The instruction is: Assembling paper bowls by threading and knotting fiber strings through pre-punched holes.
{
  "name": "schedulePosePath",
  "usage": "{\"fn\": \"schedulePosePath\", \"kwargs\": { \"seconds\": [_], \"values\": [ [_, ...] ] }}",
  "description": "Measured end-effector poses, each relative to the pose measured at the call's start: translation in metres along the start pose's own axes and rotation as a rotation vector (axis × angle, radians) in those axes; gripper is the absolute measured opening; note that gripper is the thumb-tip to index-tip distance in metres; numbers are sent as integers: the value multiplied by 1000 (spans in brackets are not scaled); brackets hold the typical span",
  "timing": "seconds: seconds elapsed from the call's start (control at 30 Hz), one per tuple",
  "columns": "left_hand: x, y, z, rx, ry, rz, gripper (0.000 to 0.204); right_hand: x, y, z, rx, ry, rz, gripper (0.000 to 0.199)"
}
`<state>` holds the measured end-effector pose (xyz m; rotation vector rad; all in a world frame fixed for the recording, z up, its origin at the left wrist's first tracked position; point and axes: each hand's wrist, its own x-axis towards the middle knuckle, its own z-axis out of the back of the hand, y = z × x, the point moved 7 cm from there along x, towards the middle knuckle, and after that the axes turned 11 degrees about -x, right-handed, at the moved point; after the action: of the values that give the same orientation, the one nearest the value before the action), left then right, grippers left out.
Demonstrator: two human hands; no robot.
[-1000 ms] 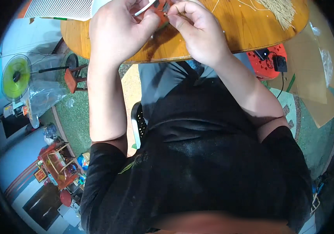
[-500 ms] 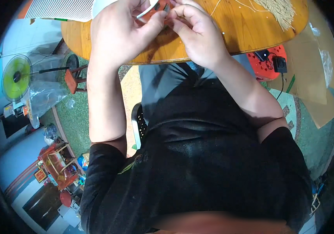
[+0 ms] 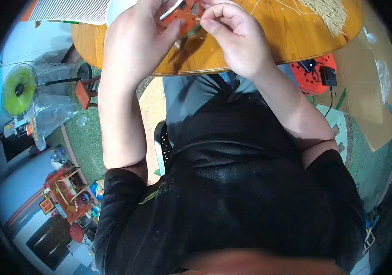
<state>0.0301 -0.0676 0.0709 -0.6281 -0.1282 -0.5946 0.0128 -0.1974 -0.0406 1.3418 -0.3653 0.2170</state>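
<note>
Over the near side of the table (image 3: 292,39), the right hand (image 3: 244,41), with a tiny thing (image 3: 198,19) pinched, is now parted more from the left hand (image 3: 134,39), whose grip cannot be told; the orange piece (image 3: 187,18) between them is better uncovered.

The top edge slices off the table (image 3: 292,39) and the beige strand bundle (image 3: 331,16)! Left hand (image 3: 134,34) covers part of an orange-red object (image 3: 176,26), itself cropped up there. And the scrap (image 3: 199,19) pinched by the right hand (image 3: 239,41)? Too small to name!
</note>
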Motion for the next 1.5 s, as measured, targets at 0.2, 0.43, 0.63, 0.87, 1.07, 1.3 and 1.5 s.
{"fn": "schedulePosePath", "kwargs": {
  "seconds": [0.2,0.43,0.63,0.87,1.07,1.3,1.5],
  "values": [
    [-7,-25,0,-31,45,102,46,-14,-7,-1,181,8,-116,12],
    [-26,-42,9,74,-11,-621,29,-20,16,5,130,169,-301,15],
    [-32,-38,8,92,-35,-648,30,-19,30,2,327,221,-283,19],
    [-36,-13,3,76,-83,-633,23,-26,33,-5,374,297,-334,19],
    [-31,-22,6,55,-98,-636,18,-20,31,-1,263,79,-182,13],
    [7,-15,18,-113,34,64,14,-5,29,5,54,-151,-268,8],
    [9,11,-1,-502,306,325,16,-5,34,3,-24,-190,-278,8]
  ]
}}
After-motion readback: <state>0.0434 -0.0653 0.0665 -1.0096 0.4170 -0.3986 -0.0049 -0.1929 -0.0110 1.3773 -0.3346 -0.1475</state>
